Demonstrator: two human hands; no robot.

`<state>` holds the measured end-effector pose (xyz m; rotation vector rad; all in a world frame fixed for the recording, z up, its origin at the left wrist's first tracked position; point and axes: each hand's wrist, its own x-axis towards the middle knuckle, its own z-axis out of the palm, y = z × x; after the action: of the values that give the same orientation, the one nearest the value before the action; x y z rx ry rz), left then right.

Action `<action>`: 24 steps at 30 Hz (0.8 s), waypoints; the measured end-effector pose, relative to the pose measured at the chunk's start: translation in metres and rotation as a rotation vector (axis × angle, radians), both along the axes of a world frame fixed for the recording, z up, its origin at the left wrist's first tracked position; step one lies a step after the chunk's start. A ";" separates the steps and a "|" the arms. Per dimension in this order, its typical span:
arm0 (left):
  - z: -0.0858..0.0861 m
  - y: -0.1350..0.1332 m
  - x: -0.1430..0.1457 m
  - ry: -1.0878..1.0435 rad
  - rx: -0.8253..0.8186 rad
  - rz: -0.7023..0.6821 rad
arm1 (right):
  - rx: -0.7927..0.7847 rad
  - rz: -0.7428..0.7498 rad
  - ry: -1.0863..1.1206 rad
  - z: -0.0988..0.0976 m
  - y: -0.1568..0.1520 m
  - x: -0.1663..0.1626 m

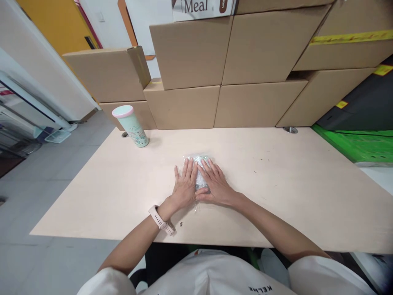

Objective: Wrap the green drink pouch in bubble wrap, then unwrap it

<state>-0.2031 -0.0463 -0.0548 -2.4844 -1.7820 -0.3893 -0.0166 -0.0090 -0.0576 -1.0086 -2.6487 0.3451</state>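
Observation:
A small clear plastic packet with pale greenish contents lies on the light wooden table, near its middle. My left hand rests flat on the packet's left side, fingers stretched out. My right hand lies flat on its right side, fingers spread, the two thumbs meeting at the packet's near edge. A pale pink watch sits on my left wrist. Most of the packet is hidden under my hands.
A mint-green tumbler with a pink lid stands at the table's far left. Stacked cardboard boxes line the back edge. A green and black crate sits at the right. Grey floor lies to the left.

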 end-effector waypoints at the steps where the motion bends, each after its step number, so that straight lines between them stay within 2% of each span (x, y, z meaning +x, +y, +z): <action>1: 0.000 0.001 0.000 -0.015 -0.018 -0.002 | -0.003 -0.001 0.008 -0.001 0.000 -0.001; 5: 0.002 0.002 0.000 -0.112 -0.087 -0.013 | -0.024 0.004 0.062 0.000 0.001 -0.002; 8: 0.008 0.000 -0.003 -0.250 -0.103 -0.031 | -0.047 0.013 0.200 0.005 0.003 0.002; 10: 0.015 -0.003 -0.009 -0.387 -0.029 0.024 | -0.017 -0.120 0.381 0.009 0.005 0.008; 12: 0.020 -0.006 -0.017 -0.560 0.095 0.187 | 0.052 -0.341 0.535 0.010 0.007 0.015; 14: 0.023 -0.007 -0.025 -0.762 0.123 0.346 | 0.092 -0.457 0.573 0.012 0.006 0.020; 16: 0.023 -0.005 -0.031 -0.987 0.004 0.399 | 0.044 -0.411 0.545 0.017 0.003 0.021; 18: 0.024 -0.003 -0.034 -1.216 -0.148 0.364 | -0.098 -0.316 0.566 0.029 -0.003 0.016; 21: 0.027 -0.001 -0.033 -1.552 -0.370 0.275 | -0.348 -0.131 0.636 0.059 -0.014 -0.002; 22: 0.029 -0.001 -0.033 -1.632 -0.468 0.224 | -0.360 -0.072 0.627 0.070 -0.017 -0.009; 24: 0.031 -0.003 -0.031 -1.685 -0.655 0.149 | -0.219 -0.022 0.535 0.088 -0.022 -0.024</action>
<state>-0.2345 -0.0489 -0.0234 -2.1600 -2.6818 -2.8864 -0.0406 -0.0313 0.0307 -0.8557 -2.1466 0.7919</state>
